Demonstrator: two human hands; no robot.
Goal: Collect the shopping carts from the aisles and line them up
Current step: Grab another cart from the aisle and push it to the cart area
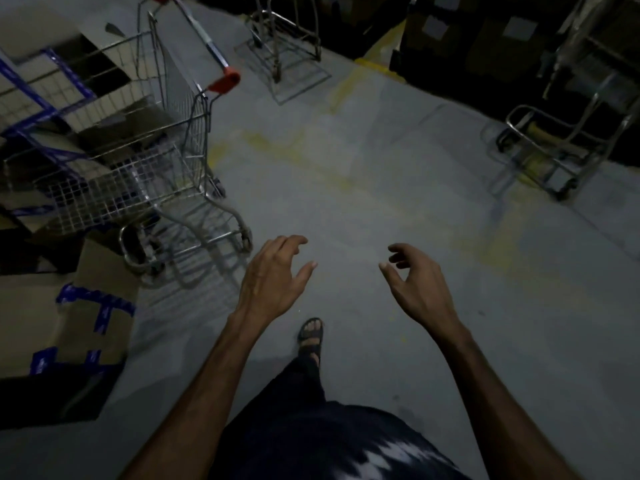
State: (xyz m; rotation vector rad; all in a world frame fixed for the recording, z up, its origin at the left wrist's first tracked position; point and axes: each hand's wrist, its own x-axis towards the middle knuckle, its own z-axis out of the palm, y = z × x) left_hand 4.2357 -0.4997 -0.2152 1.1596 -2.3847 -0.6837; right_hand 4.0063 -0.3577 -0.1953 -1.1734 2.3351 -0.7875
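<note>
Dim grey floor [363, 188] fills most of the view, with worn yellow paint marks across the middle.

Dark stacks of boxes [485, 39] run along the far edge, behind the trolleys; details too dark to tell.

Cart [145, 161]: wire basket, red-capped handle at its upper end, standing upright at left on the floor. Its rear frame and wheels lie nearest the left hand. The basket holds flattened cardboard. It stands just beside blue-framed shelving [45, 95] at far left.

Carton [65, 327]: brown, taped in blue, on the floor at lower left, just in front of the cart's wheels.

Second trolley [568, 133]: metal frame at right, on the floor near the dark boxes, well apart from the cart.

Third trolley [287, 46]: small metal frame at top centre, upright, casting a wire shadow on the floor.

Person: both bare forearms reach forward over open floor. One sandalled foot [311, 337] steps forward between the arms.

Left hand [273, 275]: fingers loosely spread, slightly bent, holding nothing; near the cart's lower frame, not touching.

Right hand [415, 278]: fingers curled loosely inward, thumb apart, holding nothing; over bare floor, well apart from any cart.
</note>
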